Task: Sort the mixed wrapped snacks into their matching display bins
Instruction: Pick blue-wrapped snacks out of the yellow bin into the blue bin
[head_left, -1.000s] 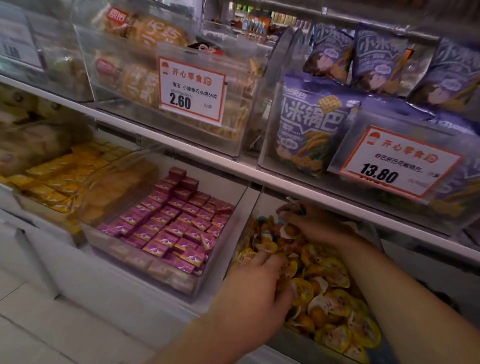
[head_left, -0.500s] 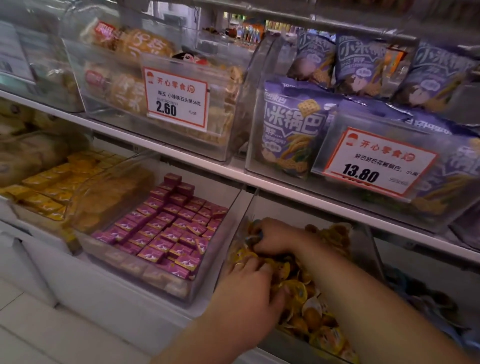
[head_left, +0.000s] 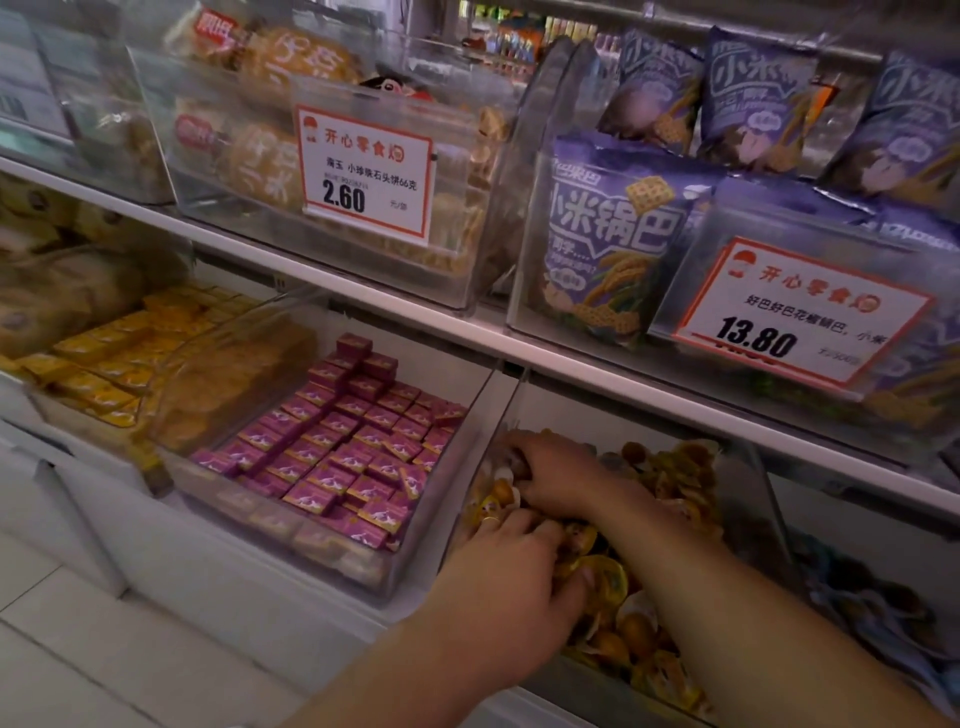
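A clear bin (head_left: 756, 519) on the lower shelf holds a heap of small yellow-and-orange wrapped snacks (head_left: 618, 629). Both my hands are inside it. My right hand (head_left: 558, 478) lies at the bin's far left corner, its fingers curled round a few of the round snacks there. My left hand (head_left: 511, 587) rests palm down on the pile just in front of it, thumb on a yellow wrapper. Its fingertips are buried among the snacks, so what they hold is hidden.
Left of this bin stands a clear bin of purple boxed snacks (head_left: 343, 452), then one of yellow boxes (head_left: 98, 364). The shelf above (head_left: 415, 312) carries bins of round biscuit packs (head_left: 291, 67) and purple crisp bags (head_left: 608, 249) with price tags. White floor tiles (head_left: 78, 665) lie below.
My right hand has slid left across the pile to the bin's far left corner and curled over snacks there. My left hand has stayed on the pile, shifting slightly.
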